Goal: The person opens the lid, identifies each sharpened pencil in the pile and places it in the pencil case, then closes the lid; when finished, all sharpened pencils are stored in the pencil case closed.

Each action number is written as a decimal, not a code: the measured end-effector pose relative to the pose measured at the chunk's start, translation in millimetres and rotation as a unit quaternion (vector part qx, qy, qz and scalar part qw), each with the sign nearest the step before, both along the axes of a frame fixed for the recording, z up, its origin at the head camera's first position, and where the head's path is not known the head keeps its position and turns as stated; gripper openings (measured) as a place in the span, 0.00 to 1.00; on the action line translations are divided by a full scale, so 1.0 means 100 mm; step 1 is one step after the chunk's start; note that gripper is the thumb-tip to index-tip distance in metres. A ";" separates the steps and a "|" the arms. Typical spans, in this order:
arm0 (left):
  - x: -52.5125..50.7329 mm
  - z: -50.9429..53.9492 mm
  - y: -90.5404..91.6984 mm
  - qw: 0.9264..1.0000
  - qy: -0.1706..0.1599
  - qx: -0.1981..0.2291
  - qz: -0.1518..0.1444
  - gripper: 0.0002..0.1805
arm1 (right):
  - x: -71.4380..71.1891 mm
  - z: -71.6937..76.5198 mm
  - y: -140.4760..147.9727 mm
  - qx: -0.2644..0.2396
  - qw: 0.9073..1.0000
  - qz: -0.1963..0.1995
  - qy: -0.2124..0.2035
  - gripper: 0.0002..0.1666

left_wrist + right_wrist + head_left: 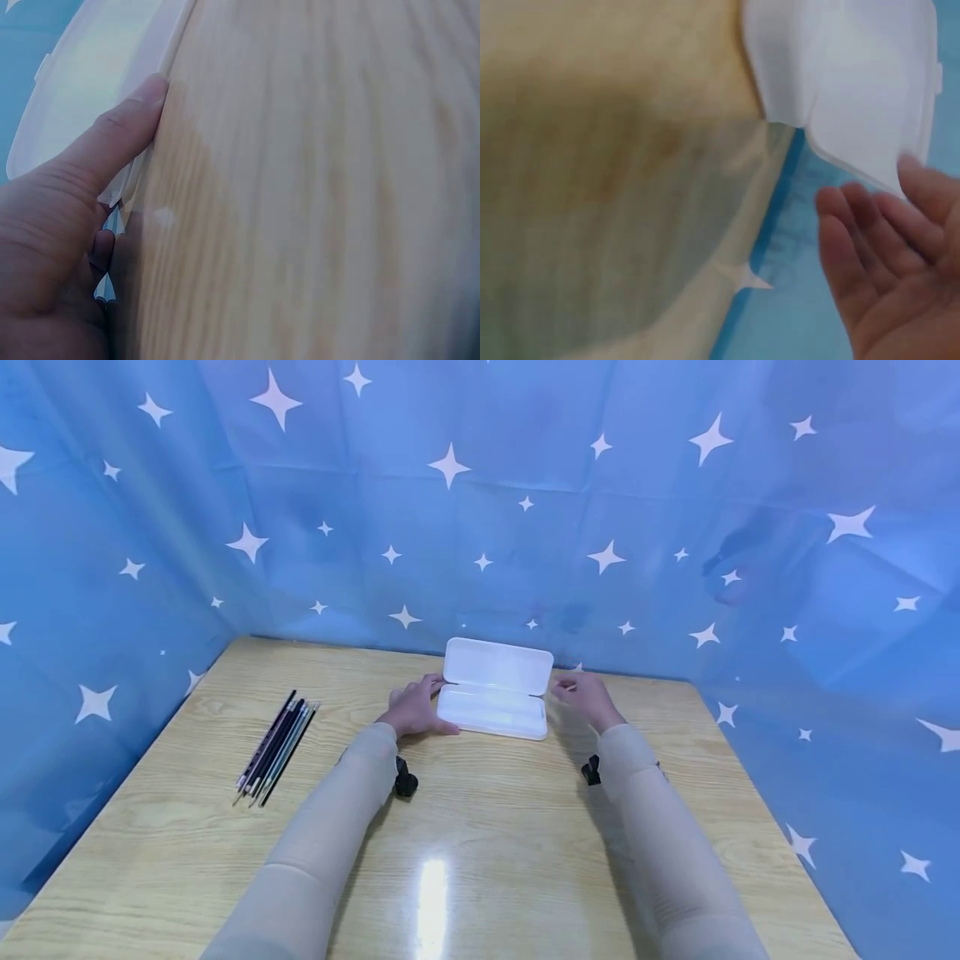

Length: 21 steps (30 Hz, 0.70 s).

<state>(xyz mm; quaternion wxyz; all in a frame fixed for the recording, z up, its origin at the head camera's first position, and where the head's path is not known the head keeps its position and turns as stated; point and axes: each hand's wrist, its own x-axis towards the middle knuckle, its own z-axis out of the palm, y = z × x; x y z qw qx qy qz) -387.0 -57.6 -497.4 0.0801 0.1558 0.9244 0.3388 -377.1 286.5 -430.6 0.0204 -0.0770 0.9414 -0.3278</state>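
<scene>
A white hinged pencil case (491, 712) lies near the back edge of the table, its lid (498, 666) raised and leaning back. My left hand (417, 707) holds the case's left end, thumb along the front edge and fingers round behind the side. In the left wrist view the thumb (124, 135) presses on the case's rim, while the other fingers are partly hidden below. Just right of the lid is my right hand (585, 697), its fingers (866, 225) loosely bent and holding nothing. Whether its thumb touches the lid corner, I cannot tell.
A bundle of several dark and light pencils (276, 748) lies on the left of the wooden table (495, 827). Behind the table's back edge hangs a blue curtain (510, 568) with white stars, and it continues along both sides.
</scene>
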 end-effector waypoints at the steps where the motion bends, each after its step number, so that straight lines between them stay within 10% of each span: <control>1: 0.00 0.00 0.00 1.000 -0.001 -0.002 0.001 0.67 | 0.04 -0.03 0.01 0.011 1.000 0.020 -0.021 0.28; 6: 0.00 -0.01 -0.01 1.000 -0.004 -0.002 0.002 0.67 | 0.18 -0.17 0.01 0.043 0.990 0.093 -0.095 0.44; 21: 0.07 -0.03 0.01 1.000 0.010 0.013 0.007 0.62 | 0.22 -0.22 -0.14 0.109 0.983 0.127 -0.075 0.46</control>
